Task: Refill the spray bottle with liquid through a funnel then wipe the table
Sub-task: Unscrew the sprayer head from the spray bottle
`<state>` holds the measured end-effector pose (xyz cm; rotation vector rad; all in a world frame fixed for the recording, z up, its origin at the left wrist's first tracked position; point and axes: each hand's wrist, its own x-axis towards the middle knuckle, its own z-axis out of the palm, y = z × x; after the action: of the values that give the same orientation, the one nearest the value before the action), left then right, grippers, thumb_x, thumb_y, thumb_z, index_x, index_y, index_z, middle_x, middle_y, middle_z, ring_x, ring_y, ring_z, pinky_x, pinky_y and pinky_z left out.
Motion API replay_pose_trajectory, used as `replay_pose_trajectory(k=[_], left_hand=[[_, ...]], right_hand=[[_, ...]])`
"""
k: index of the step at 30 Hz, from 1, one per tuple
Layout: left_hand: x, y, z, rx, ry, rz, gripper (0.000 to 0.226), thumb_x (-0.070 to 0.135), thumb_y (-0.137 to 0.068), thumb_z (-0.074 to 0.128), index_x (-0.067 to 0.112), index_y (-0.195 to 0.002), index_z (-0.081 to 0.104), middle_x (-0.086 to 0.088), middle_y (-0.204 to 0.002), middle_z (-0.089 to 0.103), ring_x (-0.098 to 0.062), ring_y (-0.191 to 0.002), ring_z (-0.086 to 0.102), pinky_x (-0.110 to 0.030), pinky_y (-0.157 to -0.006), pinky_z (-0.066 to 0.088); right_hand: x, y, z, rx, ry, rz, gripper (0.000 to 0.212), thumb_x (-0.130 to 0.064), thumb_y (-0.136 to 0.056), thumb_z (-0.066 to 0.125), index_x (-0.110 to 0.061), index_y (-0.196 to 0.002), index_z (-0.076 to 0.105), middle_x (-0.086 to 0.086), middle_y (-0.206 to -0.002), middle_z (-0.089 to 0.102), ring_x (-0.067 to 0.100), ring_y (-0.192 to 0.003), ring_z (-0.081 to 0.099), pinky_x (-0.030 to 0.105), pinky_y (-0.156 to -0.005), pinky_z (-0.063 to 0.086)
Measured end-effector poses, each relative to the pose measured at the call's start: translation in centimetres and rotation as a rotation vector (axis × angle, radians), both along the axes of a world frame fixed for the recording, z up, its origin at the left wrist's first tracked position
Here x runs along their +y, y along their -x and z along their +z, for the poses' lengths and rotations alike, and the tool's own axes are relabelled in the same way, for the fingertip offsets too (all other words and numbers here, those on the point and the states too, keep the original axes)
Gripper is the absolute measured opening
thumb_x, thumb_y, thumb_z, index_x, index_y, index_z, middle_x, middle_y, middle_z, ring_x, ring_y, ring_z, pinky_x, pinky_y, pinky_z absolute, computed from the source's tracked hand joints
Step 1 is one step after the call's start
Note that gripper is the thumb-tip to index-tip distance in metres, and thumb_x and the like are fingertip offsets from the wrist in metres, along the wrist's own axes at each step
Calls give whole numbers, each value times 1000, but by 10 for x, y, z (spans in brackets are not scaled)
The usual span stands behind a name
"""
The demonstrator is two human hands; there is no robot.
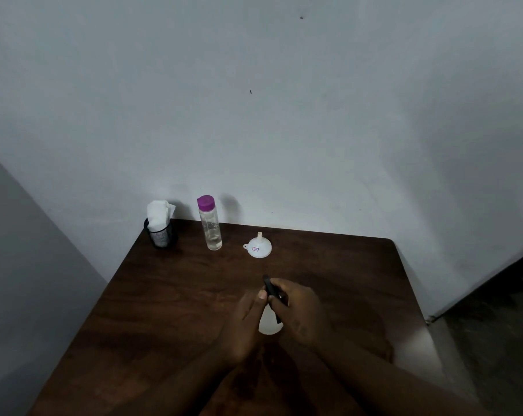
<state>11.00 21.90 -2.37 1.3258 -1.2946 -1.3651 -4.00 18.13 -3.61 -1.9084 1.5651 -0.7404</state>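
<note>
A white spray bottle (269, 324) stands near the middle of the brown table (170, 295), mostly hidden between my hands. My left hand (248, 322) wraps the bottle's left side. My right hand (299, 310) grips the black spray head (270, 288) at the bottle's top. A white funnel (258, 246) rests upside down, spout up, farther back on the table. A clear bottle with a purple cap (210, 223), holding clear liquid, stands upright left of the funnel. White cloth or tissue (158, 216) sticks out of a black mesh cup (161, 234) at the back left corner.
The table stands against a pale wall (254, 115), with another wall close on the left. Its right edge drops to a dark floor (494, 340). Bare tabletop lies left and right of my hands.
</note>
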Motion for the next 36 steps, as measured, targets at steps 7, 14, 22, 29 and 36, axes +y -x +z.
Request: replay_pose_trajectory(k=[7,14,22,29,36], left_hand=[[18,-6,-9,-46,-46,42,39,39,-106,40,18,-121,68,1,-121,70,-9,-115,64,-27,-101,48],[37,-11,-28,-234,-45,-51,56,69,-94,32,35,-135,49,24,-138,44,4,-129,39,-8,-105,34],[47,-9,-41,-460,105,22,46,62,-85,37,49,-130,41,30,-129,49,22,-123,41,-10,-106,34],[24,-3,-36,-547,188,114,45,25,-87,72,22,-127,54,7,-120,59,-9,-111,56,-12,-90,39],[12,2,-40,-535,194,169,35,12,-83,73,21,-115,62,20,-98,56,15,-84,45,-2,-77,36]], right_hand=[[15,-4,2,12,-15,31,30,-33,-92,60,-33,-121,67,-18,-109,71,-2,-96,64,10,-78,46],[30,-6,4,15,-37,58,34,-32,-89,62,-31,-123,68,-16,-110,72,1,-99,65,20,-83,52],[34,-6,16,106,-103,109,48,-47,-82,48,-33,-126,64,-15,-114,70,1,-103,63,25,-88,53],[19,-20,28,256,-163,33,25,-40,-77,62,-27,-98,67,-11,-94,66,6,-86,62,32,-76,56],[-1,-37,39,517,-303,37,27,-34,-76,76,-22,-96,63,0,-98,68,19,-90,66,34,-76,57]])
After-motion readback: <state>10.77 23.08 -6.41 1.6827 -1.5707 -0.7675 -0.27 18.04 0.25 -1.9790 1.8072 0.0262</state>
